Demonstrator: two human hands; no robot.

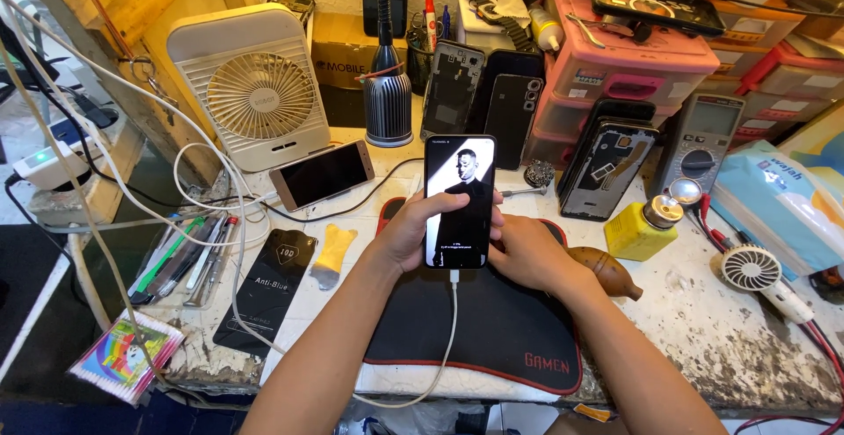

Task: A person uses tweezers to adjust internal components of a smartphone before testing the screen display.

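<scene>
Two hands meet on one smartphone at the centre of the frame: the left hand is wrapped around its left edge and back, the right hand grips its lower right edge. Its screen is lit, and a white cable plugged into its bottom end hangs toward the lower frame over a black mat on the surface. The step in hand looks like checking the powered-on phone; any further handling calls for a steady hold, with slack kept in the cable. At upper right, pink drawer boxes are stacked, their contents hidden; a clear tray at left holds pens and hand tools.
</scene>
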